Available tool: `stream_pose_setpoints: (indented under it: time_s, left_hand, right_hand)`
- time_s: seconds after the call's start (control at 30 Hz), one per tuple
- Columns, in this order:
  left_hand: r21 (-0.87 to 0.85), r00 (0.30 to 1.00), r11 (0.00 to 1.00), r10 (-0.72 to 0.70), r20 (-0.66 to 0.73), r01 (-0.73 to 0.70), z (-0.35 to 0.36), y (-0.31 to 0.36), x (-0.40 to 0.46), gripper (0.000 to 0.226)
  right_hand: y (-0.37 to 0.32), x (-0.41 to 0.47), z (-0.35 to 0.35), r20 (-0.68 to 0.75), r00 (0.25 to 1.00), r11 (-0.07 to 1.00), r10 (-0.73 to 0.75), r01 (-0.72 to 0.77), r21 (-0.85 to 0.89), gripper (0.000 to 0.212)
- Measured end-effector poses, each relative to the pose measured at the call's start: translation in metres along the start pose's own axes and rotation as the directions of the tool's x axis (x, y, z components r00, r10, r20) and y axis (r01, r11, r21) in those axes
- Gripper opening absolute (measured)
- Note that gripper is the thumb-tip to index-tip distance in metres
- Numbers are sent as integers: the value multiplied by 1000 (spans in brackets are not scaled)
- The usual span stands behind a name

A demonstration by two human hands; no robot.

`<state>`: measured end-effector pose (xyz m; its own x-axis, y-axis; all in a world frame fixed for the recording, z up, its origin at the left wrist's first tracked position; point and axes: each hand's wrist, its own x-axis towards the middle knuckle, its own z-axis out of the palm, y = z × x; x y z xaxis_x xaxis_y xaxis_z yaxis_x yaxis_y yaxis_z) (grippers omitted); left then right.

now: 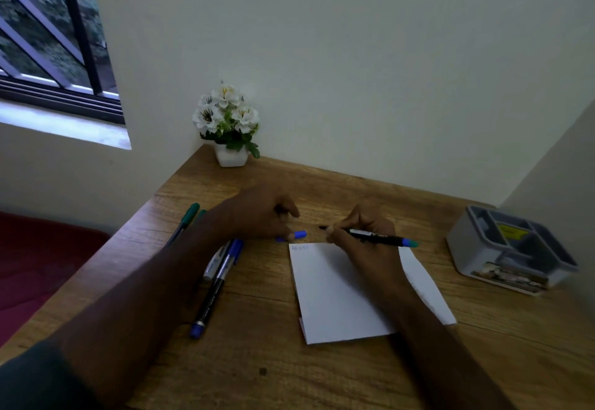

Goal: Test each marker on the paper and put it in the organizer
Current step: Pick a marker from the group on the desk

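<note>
My right hand (pixel 363 235) grips an uncapped black marker (pixel 376 237) with a blue end, its tip pointing left just above the top edge of the white paper (pixel 338 297). A small blue scribble shows at the paper's top left corner. My left hand (pixel 264 213) pinches the blue cap (pixel 299 234) just left of the marker's tip. Several more markers (pixel 219 277) lie on the wooden table (pixel 257 361) under my left forearm, with green ones (pixel 185 221) further left. The grey organizer (pixel 512 248) stands at the right with its compartments open to view.
A white pot of white flowers (pixel 230 126) stands in the back left corner of the table. Walls close off the back and right side. A window is at upper left, and a red surface lies beyond the table's left edge.
</note>
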<state>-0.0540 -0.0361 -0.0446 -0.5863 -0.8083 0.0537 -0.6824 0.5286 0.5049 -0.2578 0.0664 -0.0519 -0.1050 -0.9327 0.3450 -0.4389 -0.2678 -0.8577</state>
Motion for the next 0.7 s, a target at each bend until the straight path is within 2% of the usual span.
stream_pose_setpoints:
  time_s: [0.1, 0.17, 0.23, 0.3, 0.43, 0.7]
  left_hand:
    - [82, 999, 996, 21, 30, -24, 4, -2, 1, 30]
    - [69, 998, 997, 41, 42, -44, 7, -4, 2, 22]
    - [75, 999, 996, 46, -1, -46, 8, -5, 3, 17]
    - [14, 992, 998, 63, -109, -61, 8, -4, 2, 15]
    - [-261, 951, 946, 116, -288, -194, 4, 14, -6, 16]
    - [-325, 938, 915, 133, -321, -241, 6, 20, -6, 22]
  right_hand:
    - [2, -2, -1, 81, 995, 998, -55, 52, 41, 17]
    - [7, -1, -1, 89, 995, 997, -42, 36, 69, 18]
    - [9, 3, -3, 69, 997, 994, -21, 13, 107, 11]
    - [11, 5, -5, 29, 1000, 986, -9, 4, 165, 6]
    - [9, 6, -12, -83, 996, 965, -31, 51, 257, 8]
    - [11, 8, -12, -118, 991, 916, -68, 108, 387, 10]
